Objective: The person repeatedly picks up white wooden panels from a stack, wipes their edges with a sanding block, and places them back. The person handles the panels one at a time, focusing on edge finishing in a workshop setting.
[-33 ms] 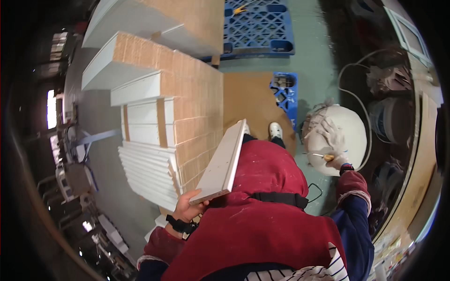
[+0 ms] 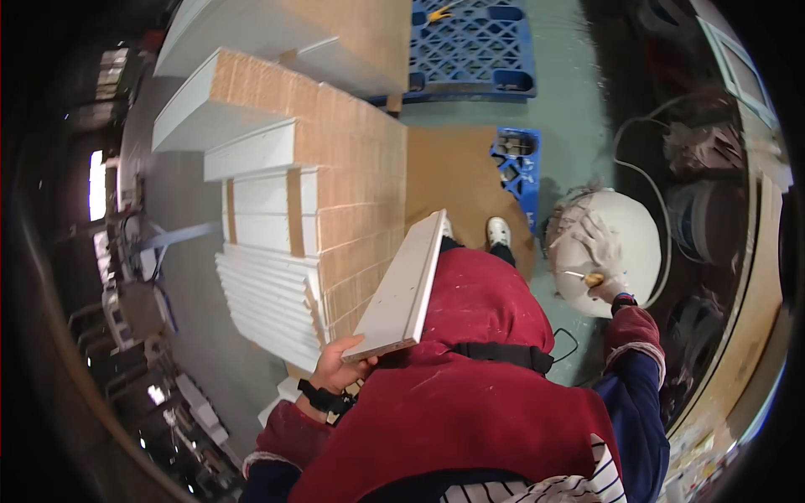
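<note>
My left hand grips the near end of a long white board, thumb on top. The board slants up and away in front of my red apron, with a few small dark marks on its face. Over to the right, my right hand is closed round a hand tool with a yellowish handle. A thin metal shaft or blade points left from it; its exact kind cannot be made out. Beneath that hand is a large rounded white tub, with a crumpled whitish glove or cloth on it.
Stacked white boards with tan edges rise close on my left. Ahead are a blue plastic pallet and a brown sheet on the green floor. A pale hose curves round the tub; dark buckets stand at the right.
The whole view has shifted slightly, so the stacks and pallet sit a little farther right. Both hands keep their holds on the board and the tool.
</note>
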